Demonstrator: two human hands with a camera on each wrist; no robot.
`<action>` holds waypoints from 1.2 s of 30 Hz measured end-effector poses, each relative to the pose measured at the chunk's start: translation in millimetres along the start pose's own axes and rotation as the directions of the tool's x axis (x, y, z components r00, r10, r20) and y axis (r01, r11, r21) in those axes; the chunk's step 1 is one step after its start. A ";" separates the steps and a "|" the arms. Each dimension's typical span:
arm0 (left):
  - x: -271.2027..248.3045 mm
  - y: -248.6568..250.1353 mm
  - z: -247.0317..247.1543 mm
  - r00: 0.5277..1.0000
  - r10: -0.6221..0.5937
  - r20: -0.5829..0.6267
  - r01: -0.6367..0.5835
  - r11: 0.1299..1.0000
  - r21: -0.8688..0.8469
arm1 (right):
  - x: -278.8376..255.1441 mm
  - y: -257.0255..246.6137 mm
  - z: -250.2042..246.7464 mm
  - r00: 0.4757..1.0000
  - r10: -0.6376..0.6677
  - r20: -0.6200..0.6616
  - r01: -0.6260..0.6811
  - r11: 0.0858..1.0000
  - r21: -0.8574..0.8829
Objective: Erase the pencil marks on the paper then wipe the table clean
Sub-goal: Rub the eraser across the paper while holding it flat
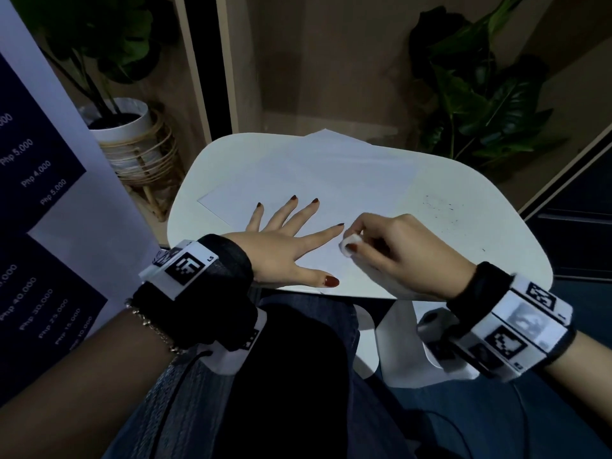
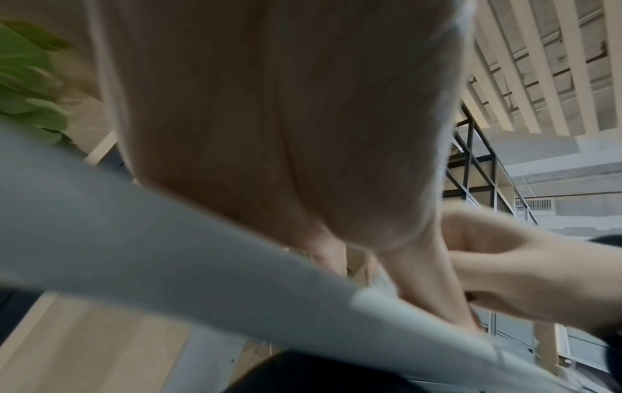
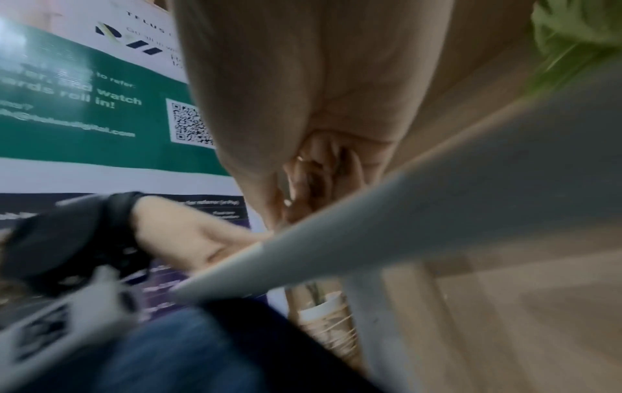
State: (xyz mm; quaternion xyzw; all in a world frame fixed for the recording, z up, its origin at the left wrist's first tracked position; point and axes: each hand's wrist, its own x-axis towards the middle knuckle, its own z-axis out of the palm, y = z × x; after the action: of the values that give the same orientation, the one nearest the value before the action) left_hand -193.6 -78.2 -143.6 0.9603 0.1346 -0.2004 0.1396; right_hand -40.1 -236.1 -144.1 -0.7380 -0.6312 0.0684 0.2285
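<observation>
A white sheet of paper [image 1: 331, 173] lies on the small white table [image 1: 480, 180]. My left hand [image 1: 284, 240] lies flat on the paper's near part, fingers spread and straight. Just right of its index fingertip, my right hand [image 1: 381, 246] pinches a small white eraser [image 1: 350, 241] between thumb and fingers, pressed down on the paper near the table's front edge. No pencil marks show clearly on the sheet. In the wrist views the left hand [image 2: 286, 119] and the right hand [image 3: 303, 93] fill the frame, blurred, above the table edge [image 3: 403, 226].
Dark eraser crumbs [image 1: 440, 207] are scattered on the table to the right of the paper. A potted plant in a rattan stand [image 1: 132, 144] is at the left, another plant [image 1: 480, 94] at the back right, a printed banner [image 1: 39, 193] at far left. My lap [image 1: 281, 376] is below the table.
</observation>
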 end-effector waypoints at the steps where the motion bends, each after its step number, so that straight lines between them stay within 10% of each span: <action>1: 0.4 -0.2 0.1 1.000 -0.003 0.000 0.003 1.000 0.004 | -0.4 2.8 0.5 0.999 0.035 -0.027 -0.037 0.997 -0.072; 9: -2.4 1.0 -1.7 1.000 -0.005 0.018 0.005 1.000 0.002 | -4.0 -21.6 10.0 0.997 -0.080 0.009 0.080 0.997 0.014; 15: -1.6 1.4 -1.2 0.999 -0.006 0.040 0.005 1.000 0.018 | -0.6 7.7 7.1 0.983 0.104 -0.151 -0.122 0.985 -0.120; 21: -1.3 0.1 0.5 1.000 0.000 0.014 0.000 1.000 -0.003 | -4.2 -23.2 9.8 0.992 -0.108 0.060 0.104 0.992 0.071; 27: -0.7 -1.7 1.2 1.000 0.014 0.019 -0.014 1.000 0.024 | -1.7 -6.1 6.2 0.995 0.031 -0.098 -0.042 0.993 -0.109; 36: -0.6 -2.2 2.2 1.000 0.022 0.003 -0.022 1.000 -0.006 | -3.1 -19.3 4.8 0.993 -0.116 0.017 0.116 0.992 0.046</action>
State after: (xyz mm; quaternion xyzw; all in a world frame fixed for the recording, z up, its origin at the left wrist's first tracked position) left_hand -195.5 -77.1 -145.8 0.9611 0.1242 -0.1998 0.1449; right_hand -60.0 -236.0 -140.8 -0.6941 -0.6736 0.0764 0.2422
